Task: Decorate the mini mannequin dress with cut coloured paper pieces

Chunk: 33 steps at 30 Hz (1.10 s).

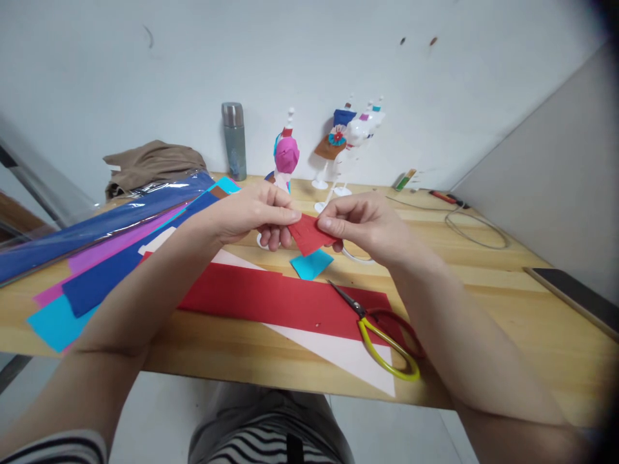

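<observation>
Between my two hands a small piece of red paper (pixel 311 237) is stretched above the table. My left hand (pixel 264 212) pinches its left corner between thumb and fingers. At its right edge my right hand (pixel 360 222) grips it the same way. Just below lies a small blue square of paper (pixel 312 264). A long strip of red paper (pixel 261 293) rests nearer to me, over a pale pink sheet (pixel 338 354). On top of its right end are scissors (pixel 382 341) with one yellow and one red handle.
Blue, pink and dark blue sheets (pixel 111 270) fan out at left beside a plastic-wrapped roll (pixel 97 216). Behind stand a thermos (pixel 234 142), brown cloth (pixel 155 164) and small white stands with paper-dressed figures (pixel 287 154). A phone (pixel 575 296) and cable (pixel 476 241) lie right.
</observation>
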Available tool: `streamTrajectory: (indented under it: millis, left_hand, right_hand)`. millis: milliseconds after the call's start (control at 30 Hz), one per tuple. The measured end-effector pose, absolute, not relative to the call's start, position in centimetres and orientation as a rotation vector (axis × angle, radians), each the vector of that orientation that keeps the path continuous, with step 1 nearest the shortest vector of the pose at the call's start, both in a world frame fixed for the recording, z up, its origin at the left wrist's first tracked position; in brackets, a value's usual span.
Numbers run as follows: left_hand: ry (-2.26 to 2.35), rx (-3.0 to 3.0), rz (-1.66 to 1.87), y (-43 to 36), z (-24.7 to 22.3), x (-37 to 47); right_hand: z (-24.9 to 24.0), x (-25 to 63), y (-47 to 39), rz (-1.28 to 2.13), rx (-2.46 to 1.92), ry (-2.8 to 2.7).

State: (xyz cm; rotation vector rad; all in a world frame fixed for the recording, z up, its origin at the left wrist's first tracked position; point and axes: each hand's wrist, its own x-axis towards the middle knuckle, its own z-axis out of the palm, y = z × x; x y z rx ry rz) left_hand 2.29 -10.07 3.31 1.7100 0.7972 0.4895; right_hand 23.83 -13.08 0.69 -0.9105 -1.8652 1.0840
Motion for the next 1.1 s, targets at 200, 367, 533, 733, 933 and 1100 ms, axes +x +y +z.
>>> streamTrajectory:
  millis: [200,367,533,733,933,1100]
  left_hand:
    - [0.805,1.727,0.491,-10.2,3.6,1.9]
    - [0.797,1.801,0.491,-10.8,4.0,2.1]
    - [0.801,1.893,0.479,-11.1,3.9,2.3]
    - [0.815,1.988,0.609,-10.4,5.1,0.0]
    - [0.546,2.163,0.801,-10.2,4.3,0.6]
    - [0.605,2.045,0.787,-10.9,3.8,1.6]
  right_hand:
    - [1.3,25.1,-13.1,1.077,-0.94,-1.864]
    - [1.4,25.2,-13.1,1.005,-0.908,-1.827]
    - [1.0,23.5,-13.7,1.093,-0.92,-1.899]
    - [0.0,23.4,-13.1,1.352,-0.853,-1.705]
    - [-1.6,22.1,-13.1,1.672,-0.715,-1.511]
    - [-1.7,22.0,-13.3,1.586,-0.788,-1.605]
